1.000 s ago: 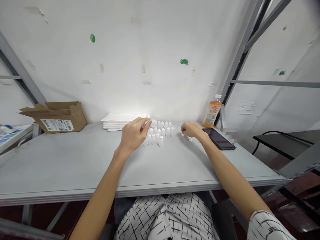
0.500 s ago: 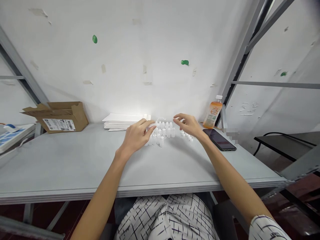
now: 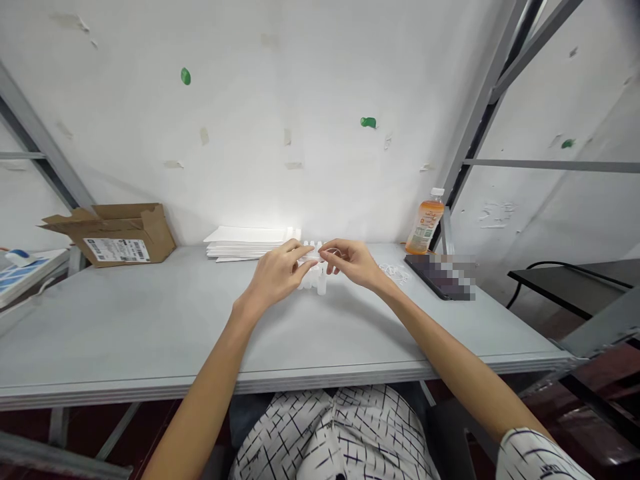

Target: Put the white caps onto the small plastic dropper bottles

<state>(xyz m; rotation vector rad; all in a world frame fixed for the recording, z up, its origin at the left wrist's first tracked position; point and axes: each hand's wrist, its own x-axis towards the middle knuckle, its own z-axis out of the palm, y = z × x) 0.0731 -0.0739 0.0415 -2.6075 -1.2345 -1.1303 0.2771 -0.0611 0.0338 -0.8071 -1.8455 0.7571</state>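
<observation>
The left hand and right hand are hovering close together over white bottles, a thin white loop showing by the right fingers. On the counter, white pieces and a phone are resting rightward, a cardboard box leftward.

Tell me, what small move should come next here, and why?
I'd probably hold the left hand steady and ease the right hand slightly toward it, lining up their fingertips. Those fingertips are close together at the small white bottles, and the right hand pinches what looks like a thin white piece. Whether the left hand grips something is too small to tell.
</observation>
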